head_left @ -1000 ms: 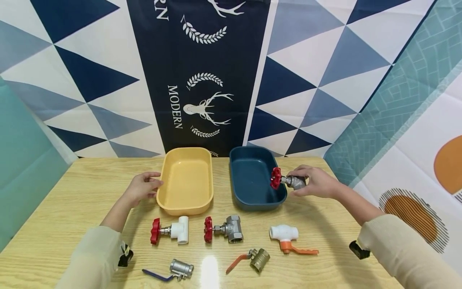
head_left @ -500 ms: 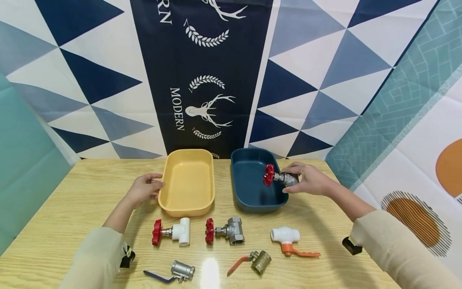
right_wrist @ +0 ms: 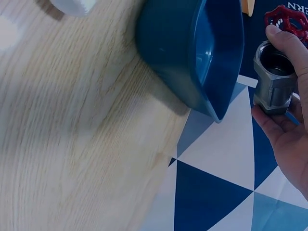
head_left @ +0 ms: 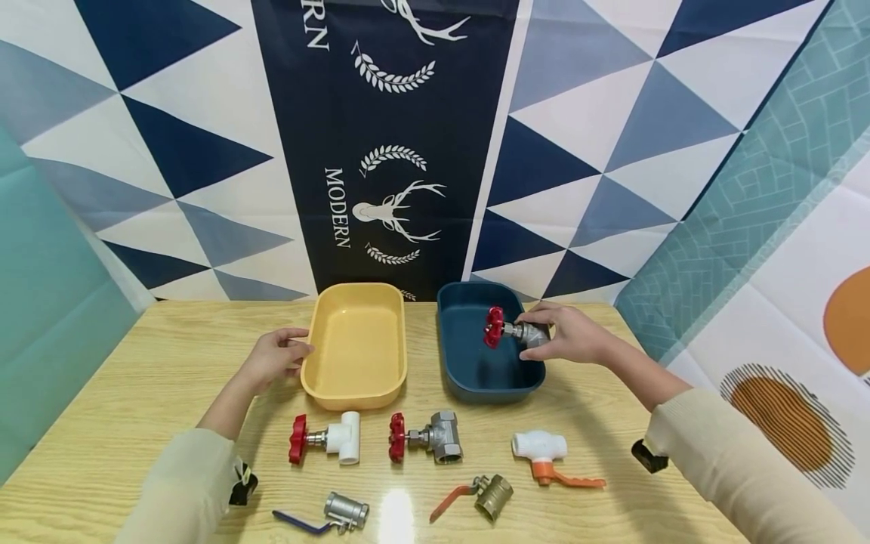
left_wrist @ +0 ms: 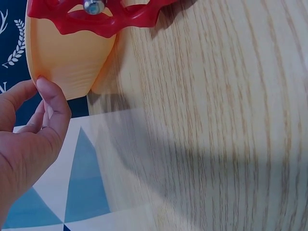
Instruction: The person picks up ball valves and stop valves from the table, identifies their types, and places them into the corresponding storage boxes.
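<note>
My right hand (head_left: 572,335) grips the grey metal body of a gate valve (head_left: 533,335) and holds it over the right part of the dark blue tray (head_left: 465,359). Its red handwheel points left. The right wrist view shows the open round end of the valve body (right_wrist: 272,89), thumb on one side and fingers on the other. At the left, my left hand (head_left: 273,358) holds the rim of the yellow tray (head_left: 353,344); in the left wrist view thumb and fingers (left_wrist: 55,101) meet at that rim.
In front of the trays lie a white valve with a red wheel (head_left: 340,438), another grey gate valve (head_left: 443,437) and a white ball valve with an orange lever (head_left: 541,446). Nearer are a blue-levered ball valve (head_left: 348,509) and a brass ball valve (head_left: 494,496). A patterned cloth (head_left: 401,113) hangs behind.
My right hand has carried the gate valve left, from the blue tray's right edge to farther over the tray. My left hand stays at the yellow tray. The head view has shifted slightly.
</note>
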A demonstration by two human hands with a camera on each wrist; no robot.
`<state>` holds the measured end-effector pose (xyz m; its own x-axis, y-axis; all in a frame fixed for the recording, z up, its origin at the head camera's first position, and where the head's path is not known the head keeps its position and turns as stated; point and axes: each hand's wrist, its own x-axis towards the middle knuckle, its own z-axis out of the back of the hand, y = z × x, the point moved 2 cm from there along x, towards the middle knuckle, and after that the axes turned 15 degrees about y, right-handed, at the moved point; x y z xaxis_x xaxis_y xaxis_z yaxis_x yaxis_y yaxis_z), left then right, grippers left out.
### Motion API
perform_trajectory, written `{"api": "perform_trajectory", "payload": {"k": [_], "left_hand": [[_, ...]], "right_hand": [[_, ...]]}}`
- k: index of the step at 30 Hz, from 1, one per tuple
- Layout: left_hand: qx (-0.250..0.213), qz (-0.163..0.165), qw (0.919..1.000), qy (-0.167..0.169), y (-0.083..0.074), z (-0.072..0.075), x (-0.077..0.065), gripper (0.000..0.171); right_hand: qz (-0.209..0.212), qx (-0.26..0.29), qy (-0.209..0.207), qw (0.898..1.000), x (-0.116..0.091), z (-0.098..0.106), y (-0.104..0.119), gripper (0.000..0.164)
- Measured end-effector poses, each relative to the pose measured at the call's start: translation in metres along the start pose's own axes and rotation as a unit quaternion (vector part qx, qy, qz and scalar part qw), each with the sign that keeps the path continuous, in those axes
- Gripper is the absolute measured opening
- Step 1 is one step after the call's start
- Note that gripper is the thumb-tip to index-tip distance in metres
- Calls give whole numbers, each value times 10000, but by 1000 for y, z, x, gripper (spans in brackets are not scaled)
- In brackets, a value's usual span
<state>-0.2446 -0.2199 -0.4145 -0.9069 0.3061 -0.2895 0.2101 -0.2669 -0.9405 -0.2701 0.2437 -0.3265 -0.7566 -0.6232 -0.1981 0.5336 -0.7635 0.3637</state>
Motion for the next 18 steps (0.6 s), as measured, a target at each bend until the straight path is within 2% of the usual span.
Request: {"api": "perform_trajectory", "payload": {"k": [10,18], "left_hand": [[-29,-58,10000,24,1,0,0,53],[-36,-33,10000,-6,0,-1,0,51]], "right_hand": [[-89,-38,14,10000,8,-1,5,62],[94,20,-2,10000,16,0,9,64]]}}
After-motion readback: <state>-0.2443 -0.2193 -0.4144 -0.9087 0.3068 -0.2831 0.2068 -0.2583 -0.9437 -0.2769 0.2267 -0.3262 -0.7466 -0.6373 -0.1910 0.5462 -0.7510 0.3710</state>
